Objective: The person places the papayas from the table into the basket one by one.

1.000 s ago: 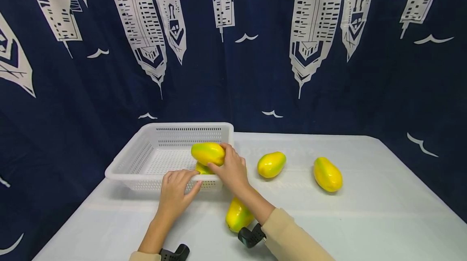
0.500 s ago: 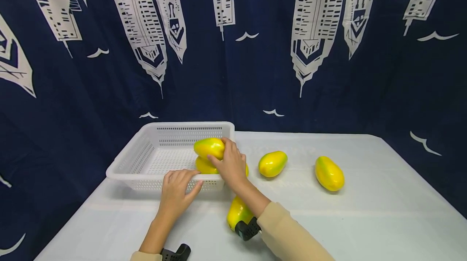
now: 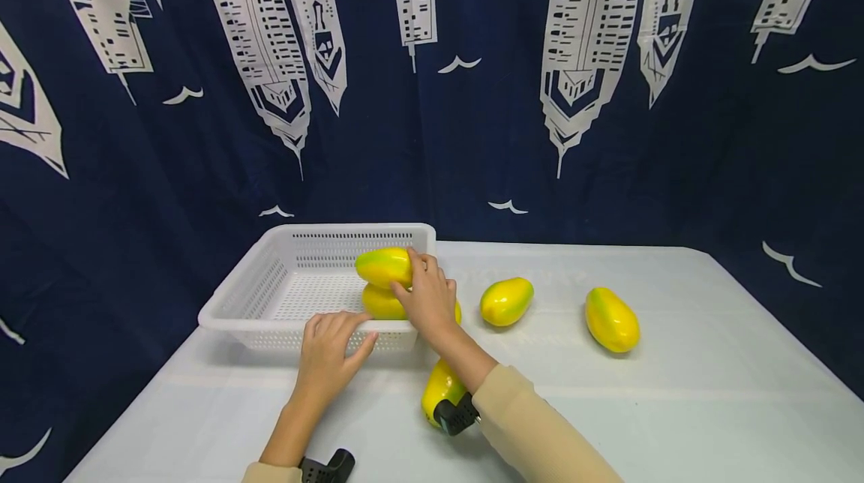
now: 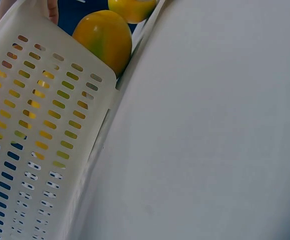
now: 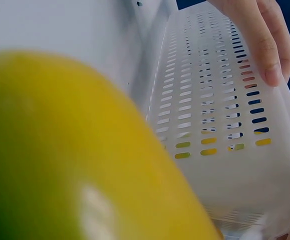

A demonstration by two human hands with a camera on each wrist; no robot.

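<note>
My right hand [image 3: 433, 294] holds a yellow-green papaya [image 3: 383, 267] by its right end, thumb and fingers around it, over the right part of the white perforated basket [image 3: 270, 327]. Directly below that fruit, another papaya [image 3: 382, 305] lies inside the basket, partly hidden by the front rim. With fingers over the rim and thumb outside, my left hand [image 3: 327, 354] grips the basket's front edge. In the right wrist view, the left thumb [image 5: 270, 72] lies against the basket's outer wall, and a large papaya [image 5: 80, 155] fills the foreground.
On the white table [image 3: 675, 408], one papaya [image 3: 506, 301] lies right of the basket and another [image 3: 612, 320] farther right. A papaya [image 3: 442, 387] sits in front, partly behind the right wrist camera [image 3: 457, 414]. One more papaya [image 3: 459, 312] peeks out beside the right hand. A dark blue patterned cloth [image 3: 486, 138] hangs behind.
The right hand has lifted its papaya slightly, with a small shift left over the last half second. More of the papaya beneath shows now. The left hand stays on the rim.
</note>
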